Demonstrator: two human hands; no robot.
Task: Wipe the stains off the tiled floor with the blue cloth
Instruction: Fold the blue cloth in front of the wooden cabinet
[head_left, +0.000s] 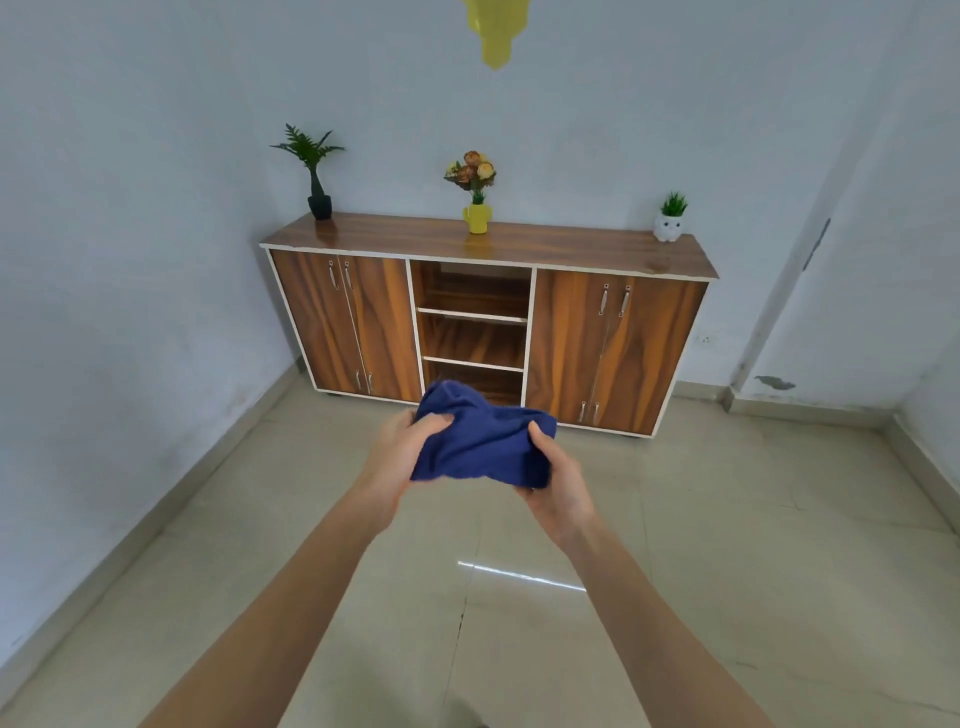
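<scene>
A crumpled blue cloth (483, 436) is held up in front of me between both hands, well above the floor. My left hand (402, 452) grips its left side, thumb pressed over the fabric. My right hand (558, 483) grips the right side, thumb on top and fingers underneath. The beige tiled floor (727, 545) spreads below, glossy, with a bright light streak and a dark crack along a grout line near the middle; no distinct stain shows from here.
A wooden sideboard (488, 244) with open middle shelves stands against the far wall, carrying a black-vased plant (314, 171), a yellow flower pot (477, 208) and a small white pot (670, 218). Walls close in at left and right. A yellow object (496, 31) hangs overhead.
</scene>
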